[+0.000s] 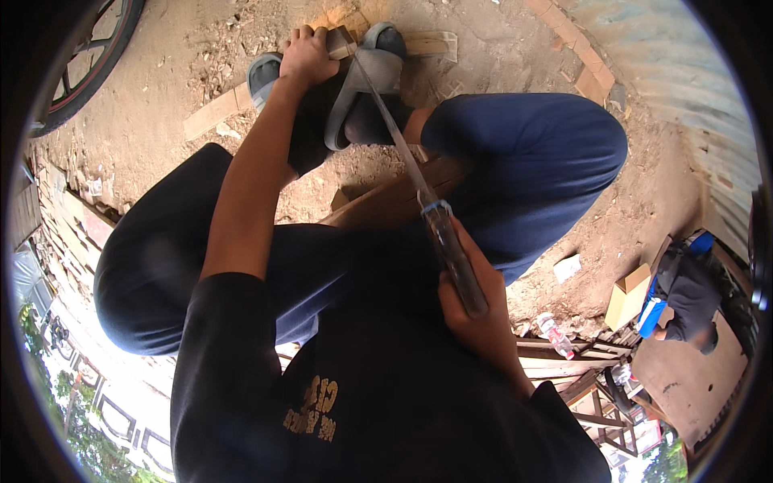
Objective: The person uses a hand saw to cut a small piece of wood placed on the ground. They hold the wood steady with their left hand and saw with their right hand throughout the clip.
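My right hand (pixel 477 294) is closed round the dark straight handle of a long-bladed tool (pixel 409 161). Its narrow blade tapers away from me, and whether its edge has teeth cannot be made out. The blade's far end meets or overlaps a small brown wood block (pixel 341 43). Beside that end, my left hand (pixel 307 56) grips the block, fingers bent over it. Under and around the block are my feet in grey sandals (pixel 377 71). A light wooden strip (pixel 216 111) runs along the ground beneath them.
Between my bent legs lies a wooden plank (pixel 394 193). A wheel (pixel 93 60) stands far left, corrugated metal sheeting (pixel 684 80) far right. At lower right are a plastic bottle (pixel 555 334), a cardboard box (pixel 629 296) and another person (pixel 687 294) by a brown board (pixel 696 382).
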Action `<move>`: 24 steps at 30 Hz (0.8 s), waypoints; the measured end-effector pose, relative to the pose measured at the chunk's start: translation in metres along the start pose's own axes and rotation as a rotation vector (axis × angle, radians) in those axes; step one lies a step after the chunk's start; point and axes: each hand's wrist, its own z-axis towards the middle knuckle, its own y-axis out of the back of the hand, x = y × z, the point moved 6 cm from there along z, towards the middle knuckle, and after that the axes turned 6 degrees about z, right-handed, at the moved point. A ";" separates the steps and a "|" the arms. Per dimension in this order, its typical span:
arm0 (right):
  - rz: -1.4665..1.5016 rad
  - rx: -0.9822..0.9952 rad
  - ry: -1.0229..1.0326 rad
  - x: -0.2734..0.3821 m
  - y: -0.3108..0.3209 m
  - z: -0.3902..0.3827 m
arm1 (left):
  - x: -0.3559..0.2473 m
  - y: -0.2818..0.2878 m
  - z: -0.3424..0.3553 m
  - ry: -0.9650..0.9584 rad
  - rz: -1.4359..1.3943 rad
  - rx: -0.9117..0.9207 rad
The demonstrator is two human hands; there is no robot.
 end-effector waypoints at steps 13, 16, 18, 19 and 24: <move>0.026 0.026 -0.164 -0.004 -0.002 0.005 | -0.002 -0.009 -0.004 0.007 -0.001 0.027; -0.006 0.004 -0.102 -0.007 -0.002 0.006 | -0.010 -0.006 -0.006 0.025 0.001 0.055; -0.004 -0.008 -0.085 -0.007 0.000 -0.005 | -0.007 -0.003 -0.006 0.014 0.011 0.035; -0.001 -0.017 -0.095 -0.008 0.001 -0.012 | -0.007 -0.003 -0.007 0.011 0.009 0.034; 0.031 0.035 -0.148 -0.010 -0.011 0.016 | -0.004 -0.004 -0.004 0.038 -0.037 0.034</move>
